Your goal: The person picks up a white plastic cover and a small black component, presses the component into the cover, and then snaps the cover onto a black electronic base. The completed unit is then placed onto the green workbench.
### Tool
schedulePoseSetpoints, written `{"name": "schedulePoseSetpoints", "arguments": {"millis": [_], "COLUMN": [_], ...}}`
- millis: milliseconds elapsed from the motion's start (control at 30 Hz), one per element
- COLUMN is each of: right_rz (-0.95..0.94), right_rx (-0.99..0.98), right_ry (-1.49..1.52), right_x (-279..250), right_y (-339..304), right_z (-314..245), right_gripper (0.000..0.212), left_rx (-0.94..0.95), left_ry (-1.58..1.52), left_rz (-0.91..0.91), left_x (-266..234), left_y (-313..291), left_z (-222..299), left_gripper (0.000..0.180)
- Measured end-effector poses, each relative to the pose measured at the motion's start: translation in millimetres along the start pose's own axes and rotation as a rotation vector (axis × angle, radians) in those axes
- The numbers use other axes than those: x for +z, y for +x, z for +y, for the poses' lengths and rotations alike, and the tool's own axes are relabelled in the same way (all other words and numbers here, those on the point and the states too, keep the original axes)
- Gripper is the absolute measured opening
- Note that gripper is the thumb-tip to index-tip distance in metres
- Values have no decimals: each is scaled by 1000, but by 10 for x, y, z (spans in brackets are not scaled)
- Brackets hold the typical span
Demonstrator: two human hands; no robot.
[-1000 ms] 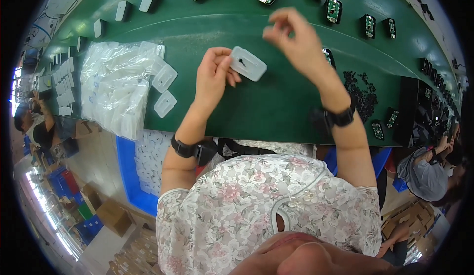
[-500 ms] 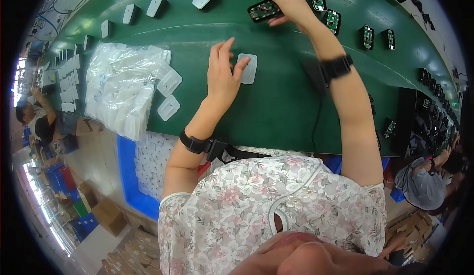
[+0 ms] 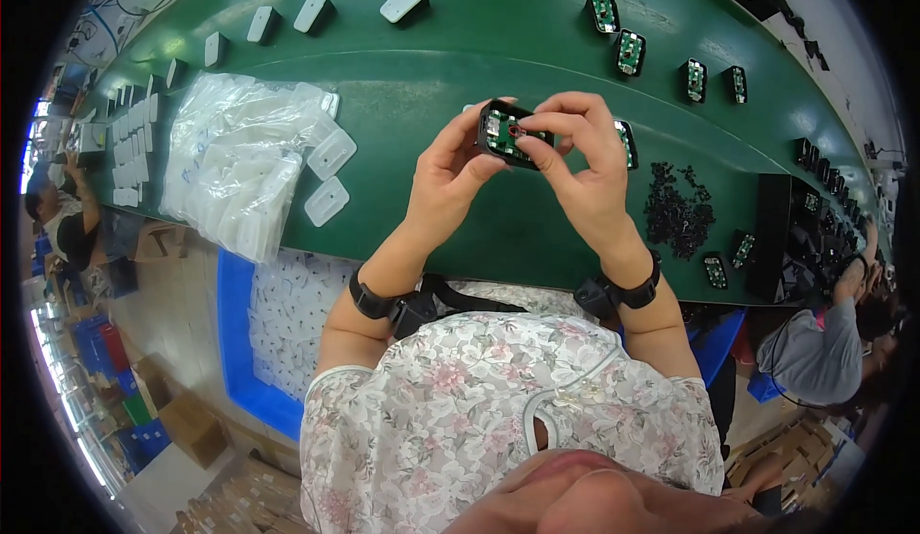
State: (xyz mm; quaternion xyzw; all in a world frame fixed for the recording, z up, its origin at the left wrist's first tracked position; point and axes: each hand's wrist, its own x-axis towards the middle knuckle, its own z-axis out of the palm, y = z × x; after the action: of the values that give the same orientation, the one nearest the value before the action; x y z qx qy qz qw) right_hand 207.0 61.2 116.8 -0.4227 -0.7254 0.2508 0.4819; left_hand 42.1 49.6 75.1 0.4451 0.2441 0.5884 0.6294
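Note:
Both my hands hold one small black housing with a green circuit board (image 3: 509,135) inside, lifted above the green belt (image 3: 479,45). My left hand (image 3: 448,172) grips its left end and underside. My right hand (image 3: 580,165) pinches its right end, fingertips pressing on the board. A white cover lies mostly hidden behind the housing, only a sliver showing. Another black board unit (image 3: 625,144) lies on the belt just right of my right hand.
A pile of clear bags with white covers (image 3: 230,160) lies at left, loose covers (image 3: 328,201) beside it. Several board units (image 3: 630,52) and white covers (image 3: 402,0) ride the belt. Small black parts (image 3: 676,206) are heaped at right. A blue bin (image 3: 259,333) sits below. Other people work at both sides.
My right hand brought a black board unit back from the far side of the belt. My left hand left the white cover and rose; now both hands hold the unit together.

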Motion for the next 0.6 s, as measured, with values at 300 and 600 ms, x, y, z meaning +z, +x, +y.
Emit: {"name": "schedulePoseSetpoints", "arguments": {"millis": [300,600], "right_rz": [-92,-146], "right_rx": [-156,-444], "right_ry": [-290,-478], "right_x": [-170,-117], "right_y": [32,-65], "right_z": [-196,-292], "right_gripper": [16,18], "left_rx": [69,10], "left_ry": [314,349], "left_rz": [-53,-75], "left_x": [10,-24], "left_y": [-47,-132], "left_z": [49,53], "left_gripper": [50,49]}}
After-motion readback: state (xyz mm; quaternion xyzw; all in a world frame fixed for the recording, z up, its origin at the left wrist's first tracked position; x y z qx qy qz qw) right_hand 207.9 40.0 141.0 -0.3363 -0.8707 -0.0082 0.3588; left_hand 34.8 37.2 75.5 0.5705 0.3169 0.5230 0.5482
